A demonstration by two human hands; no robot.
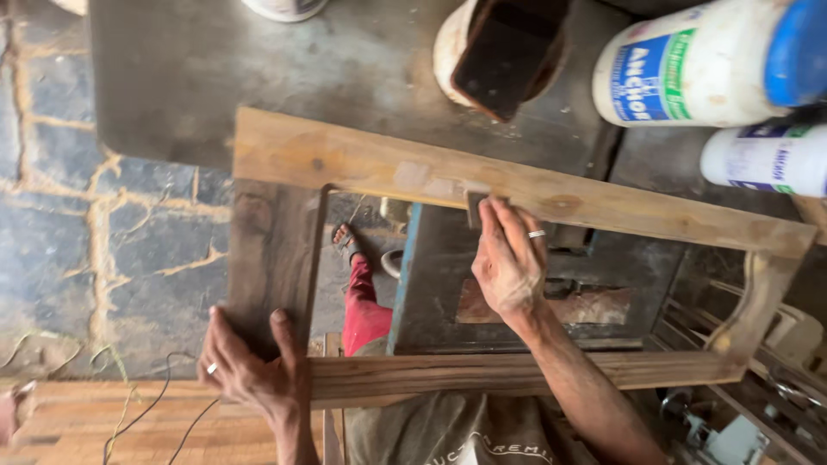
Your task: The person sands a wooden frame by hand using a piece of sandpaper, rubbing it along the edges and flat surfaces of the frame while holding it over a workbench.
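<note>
The work in hand looks like filling or smoothing a patch on the far rail of a wooden frame, which lies flat across a grey metal bench, its near rail close to the person's body. The right hand reaches through the frame's opening and presses a small flat blade, probably a putty knife, against the inner edge of that far rail, just beside a pale filled patch; the fingers lie nearly straight along the tool, pinching it lightly, not curled into a fist. The left hand lies spread over the near left corner of the frame, thumb on the inner edge, fingers wrapped over the outer side, steadying the piece. As a judgement, the next stroke calls for a short, even draw along the rail with the blade kept flat, while the left hand keeps the frame from sliding. Room is tight beyond the rail: a tub with a dark block resting on it stands just past the rail, and two white plastic jars lie near the right end, so a long push away could knock them. The left side is freer, where the bench edge ends over stone paving. Machine parts crowd the lower right corner.
</note>
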